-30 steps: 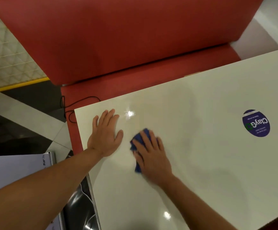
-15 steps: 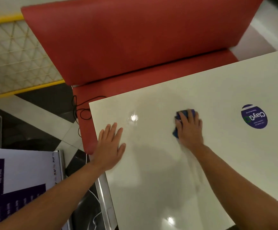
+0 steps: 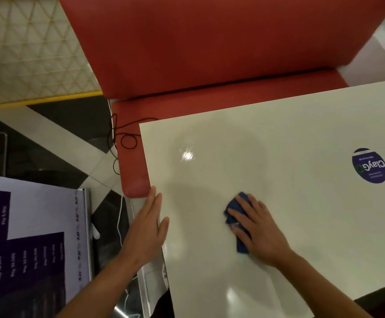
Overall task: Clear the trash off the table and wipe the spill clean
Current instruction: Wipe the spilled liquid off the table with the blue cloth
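On white table (image 3: 278, 138) | hands press blue cloth (image 3: 235, 207) | red bench (image 3: 209, 53) beyond

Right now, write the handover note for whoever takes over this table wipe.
Left hand: flat, fingers straight, resting on the table's left edge, holding nothing.
Right hand: pressing the blue cloth flat on the tabletop, near the middle.
Done: no trash in view on the table.
Left: no distinct spill shows on the glossy top; glare makes this hard to judge. Check by the round purple sticker at the right, then put the cloth away.
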